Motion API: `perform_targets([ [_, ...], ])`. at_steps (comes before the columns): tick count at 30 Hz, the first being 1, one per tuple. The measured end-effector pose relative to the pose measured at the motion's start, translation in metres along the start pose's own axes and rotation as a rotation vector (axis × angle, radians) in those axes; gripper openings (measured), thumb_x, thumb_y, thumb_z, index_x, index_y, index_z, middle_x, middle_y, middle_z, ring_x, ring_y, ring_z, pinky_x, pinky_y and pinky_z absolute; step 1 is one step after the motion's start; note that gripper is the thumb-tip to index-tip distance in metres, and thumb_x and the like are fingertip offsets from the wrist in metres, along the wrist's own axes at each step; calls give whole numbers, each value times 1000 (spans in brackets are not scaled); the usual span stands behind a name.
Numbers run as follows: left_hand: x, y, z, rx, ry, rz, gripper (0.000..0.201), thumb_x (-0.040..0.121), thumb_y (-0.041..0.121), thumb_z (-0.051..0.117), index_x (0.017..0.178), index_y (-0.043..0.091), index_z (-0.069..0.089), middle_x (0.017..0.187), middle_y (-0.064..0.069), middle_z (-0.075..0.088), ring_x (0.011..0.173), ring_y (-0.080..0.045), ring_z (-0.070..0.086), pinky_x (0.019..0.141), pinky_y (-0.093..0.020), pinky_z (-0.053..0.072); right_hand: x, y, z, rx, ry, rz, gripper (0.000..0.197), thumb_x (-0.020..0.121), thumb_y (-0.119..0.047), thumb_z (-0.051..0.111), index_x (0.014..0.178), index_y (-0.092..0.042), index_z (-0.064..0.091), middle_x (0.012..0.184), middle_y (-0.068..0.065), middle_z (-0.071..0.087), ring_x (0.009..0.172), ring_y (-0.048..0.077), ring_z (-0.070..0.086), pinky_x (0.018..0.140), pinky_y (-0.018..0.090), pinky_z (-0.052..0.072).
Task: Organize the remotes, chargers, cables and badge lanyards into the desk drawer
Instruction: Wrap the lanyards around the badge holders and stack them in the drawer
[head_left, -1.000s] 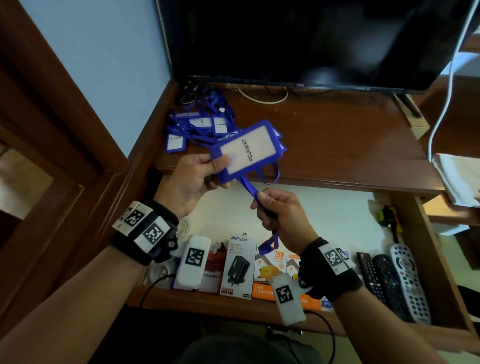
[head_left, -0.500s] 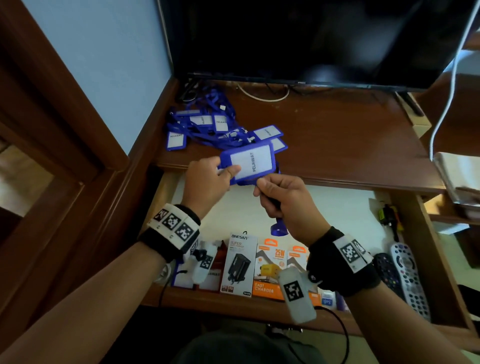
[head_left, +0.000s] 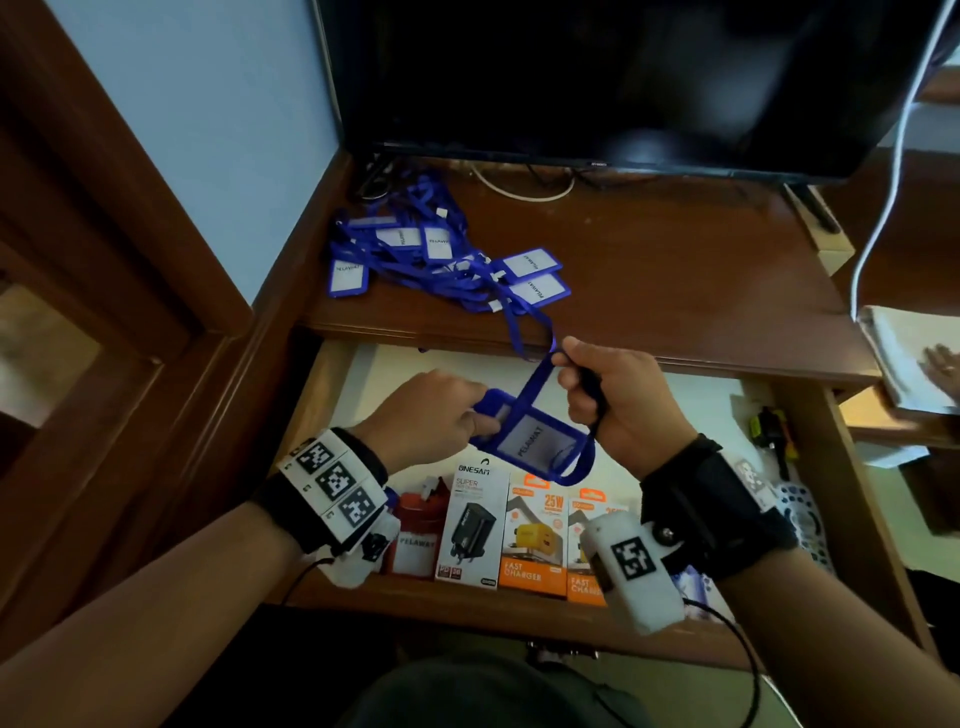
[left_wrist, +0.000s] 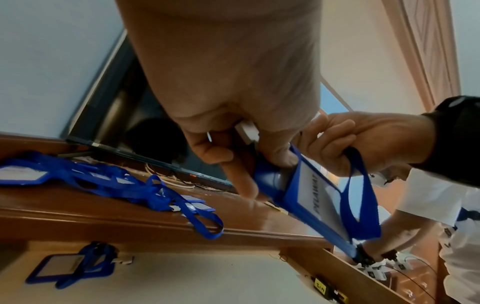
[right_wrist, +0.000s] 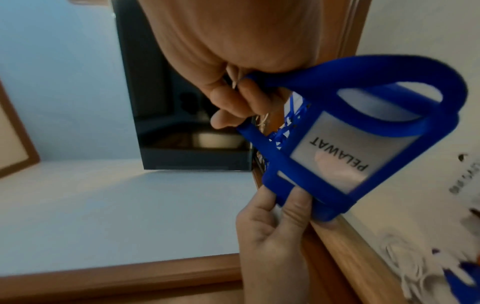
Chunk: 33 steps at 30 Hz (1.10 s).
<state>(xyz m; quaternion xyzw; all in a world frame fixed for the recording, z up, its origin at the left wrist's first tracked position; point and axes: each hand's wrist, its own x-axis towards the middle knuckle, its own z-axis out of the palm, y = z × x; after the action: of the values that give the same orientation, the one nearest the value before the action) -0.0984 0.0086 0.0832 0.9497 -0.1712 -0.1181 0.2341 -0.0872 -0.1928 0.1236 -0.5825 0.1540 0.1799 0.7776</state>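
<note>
Badge holder (head_left: 530, 441), blue, card reading PELAWAT: held in mid-frame of the head view, above the open drawer (head_left: 332, 395). Left hand (head_left: 426, 415) pinches its left end, thumb on top, fingers beneath. Right hand (head_left: 618, 400) has its grip curled round the blue strap (head_left: 535, 384), which crosses over the holder's face and loops under its lower right corner.

Pile of lanyards (head_left: 436, 260), blue, several with white cards: on the desk (head_left: 675, 291), upper left of centre, one loop trailing over the front edge.

Charger boxes (head_left: 530, 535), one black-and-white, two orange: standing along the drawer's front edge, lower centre.

Remote (head_left: 805, 519), pale: drawer's right end, mostly behind the right wrist.

Television (head_left: 597, 78), dark screen: top of frame.
</note>
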Motion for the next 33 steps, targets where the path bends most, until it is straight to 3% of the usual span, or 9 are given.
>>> perform_targets([
  [5, -6, -3, -1, -43, -52, 61, 22, 89, 33, 64, 95, 12, 69, 91, -3, 70, 84, -18, 62, 75, -37, 50, -1, -4, 2, 135, 1, 129, 17, 98, -6, 43, 89, 1, 56, 72, 12, 71, 40, 10, 40, 39, 18, 31],
  [11, -5, 1, 3, 110, -116, 45, 23, 88, 44, 61, 83, 22, 63, 84, 3, 66, 78, -10, 55, 72, -32, 47, -1, -3, 7, 242, -87, 162, 15, 99, -3, 37, 109, 2, 47, 94, 21, 72, 42, 10, 45, 41, 19, 40],
  [13, -7, 2, 6, 105, -159, 39, 24, 87, 46, 62, 76, 25, 60, 77, 4, 63, 75, -13, 56, 71, -36, 49, 1, -1, 7, 253, -84, 176, 14, 99, -2, 36, 107, 1, 47, 94, 23, 71, 42, 10, 45, 41, 19, 40],
  [16, -8, 5, 8, 72, -179, 48, 26, 87, 45, 64, 72, 23, 59, 69, 6, 57, 68, -14, 53, 66, -32, 45, 3, 1, 6, 257, -73, 203, 13, 99, -2, 36, 100, 0, 48, 91, 22, 71, 41, 10, 45, 41, 18, 39],
  [21, -8, 7, 9, -37, -198, 41, 27, 85, 37, 68, 61, 29, 57, 63, 11, 57, 61, -9, 52, 65, -31, 45, 10, 0, 7, 85, -98, 188, 19, 97, -1, 41, 110, 8, 50, 85, 21, 72, 41, 12, 46, 40, 19, 40],
  [25, -10, 5, -1, -244, -227, 24, 11, 83, 23, 71, 76, 14, 72, 76, -3, 72, 64, -14, 62, 67, -35, 52, 23, 0, -4, -187, -65, 104, 23, 94, -4, 48, 105, 14, 57, 77, 18, 71, 44, 15, 48, 41, 22, 38],
  [29, -12, 0, -22, -579, -315, 25, 10, 83, 10, 72, 75, 16, 72, 69, -1, 69, 55, -17, 57, 57, -28, 47, 27, 9, -11, -728, -85, -123, 16, 92, -13, 61, 99, 0, 69, 86, 10, 70, 67, 13, 58, 61, 21, 44],
  [31, -11, 0, -31, -714, -331, 44, 8, 80, 11, 72, 73, 14, 71, 66, 1, 66, 53, -15, 55, 53, -25, 46, 21, 12, -8, -772, -182, -198, 20, 91, -25, 62, 103, -12, 71, 99, -3, 70, 85, 3, 63, 75, 17, 44],
  [33, -10, 1, -36, -814, -317, 55, 7, 76, 12, 69, 69, 13, 71, 63, 0, 65, 50, -12, 54, 51, -23, 45, 13, 13, -3, -632, -363, -165, 35, 92, -38, 53, 112, -14, 68, 111, -3, 70, 100, 5, 64, 85, 19, 47],
])
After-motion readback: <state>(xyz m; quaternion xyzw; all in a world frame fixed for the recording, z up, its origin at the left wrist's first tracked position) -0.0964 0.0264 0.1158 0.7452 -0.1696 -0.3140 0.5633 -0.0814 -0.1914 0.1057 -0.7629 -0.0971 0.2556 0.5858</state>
